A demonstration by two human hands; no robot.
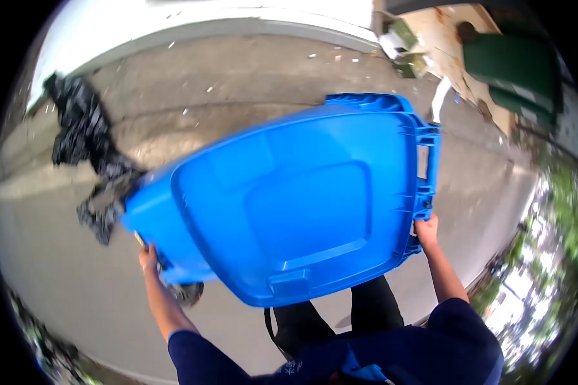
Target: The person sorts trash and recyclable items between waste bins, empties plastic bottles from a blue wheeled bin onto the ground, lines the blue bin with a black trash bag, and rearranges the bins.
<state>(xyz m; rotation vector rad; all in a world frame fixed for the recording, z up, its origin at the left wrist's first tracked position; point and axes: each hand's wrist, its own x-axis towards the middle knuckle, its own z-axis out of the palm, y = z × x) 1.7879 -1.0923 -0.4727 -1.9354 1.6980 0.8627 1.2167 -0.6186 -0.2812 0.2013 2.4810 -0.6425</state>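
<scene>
A blue wheelie bin lies tilted on its side across the middle of the view, with its lid side facing me. My right hand is closed round the handle bar at the hinge end of the lid. At the narrow bottom end, my left hand grips the bin's lower edge; its fingertips are partly hidden and a small pale yellowish piece shows beside them. Crumpled black plastic bags lie on the ground past the bottom end. Another dark bag shows partly below the bin.
A dark green bin stands at the upper right by cardboard and boxes. A white wall and its kerb run along the top. Litter dots the pavement. Greenery borders the right side.
</scene>
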